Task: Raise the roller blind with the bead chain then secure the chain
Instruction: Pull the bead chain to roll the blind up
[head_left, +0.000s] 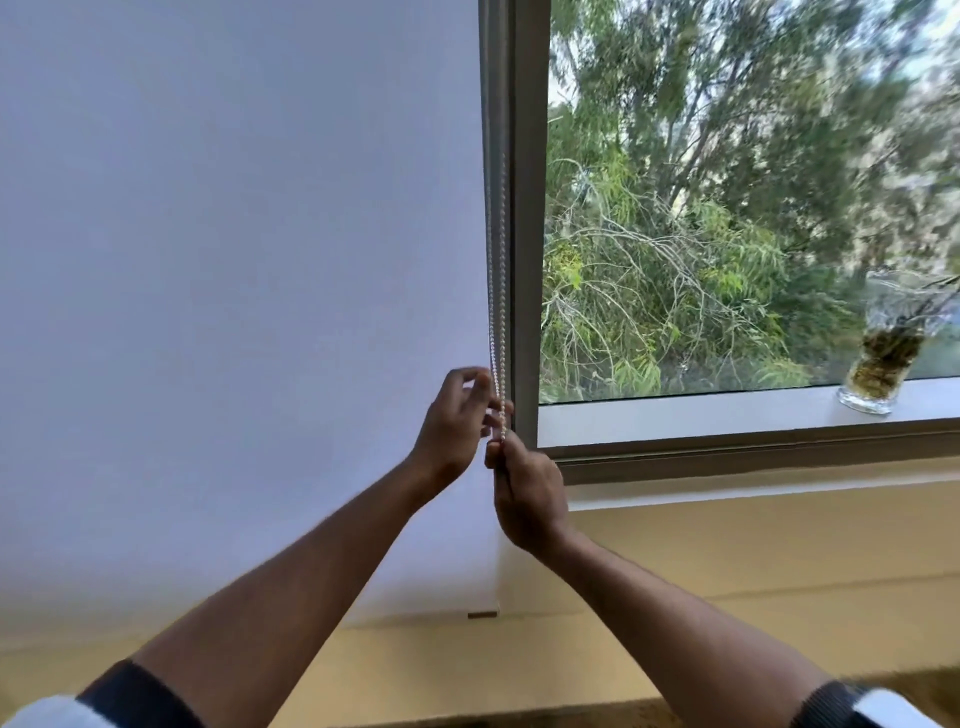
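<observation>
Pinching bead chain (497, 312) with left hand (457, 415), fingers curled. Gripping it just below, at five o'clock, with right hand (527, 493), fisted. Hanging along roller blind (234, 260) edge, beside window frame (530, 260).

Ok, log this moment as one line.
blind: fully down | bead chain: taut | left hand: pinching chain | right hand: gripping chain below | stage: raise starting

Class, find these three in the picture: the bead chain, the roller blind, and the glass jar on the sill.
bead chain (497, 291): head view, on the hanging strands above the hands.
roller blind (234, 260): head view, on the middle of its white fabric.
glass jar (883, 353): head view, on its lower body.
</observation>
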